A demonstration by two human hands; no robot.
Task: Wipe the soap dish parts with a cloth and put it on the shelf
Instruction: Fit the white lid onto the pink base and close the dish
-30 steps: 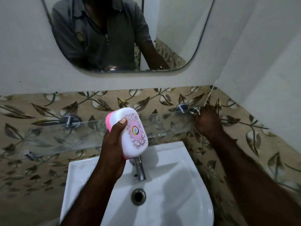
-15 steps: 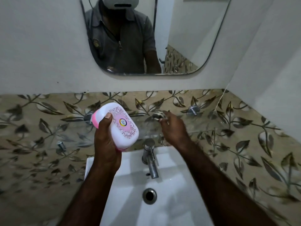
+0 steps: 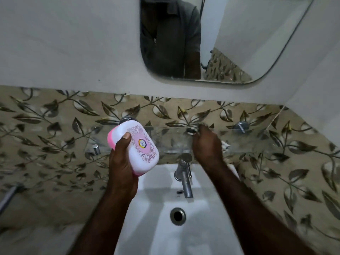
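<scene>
L hand (image 3: 121,162) grips the closed soap dish (image 3: 137,144) w/ thumb on lid, above the basin (image 3: 156,218); smooth rounded plastic, white over pink, so we judge slip risk. R hand (image 3: 206,144) is bunched on a small cloth (image 3: 193,128) at the clear glass shelf (image 3: 257,142); hard press could stress brackets.

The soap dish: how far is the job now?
The soap dish is closed and held up in the left hand. The right hand presses a cloth on the glass shelf. Setting the dish there is left.
</scene>
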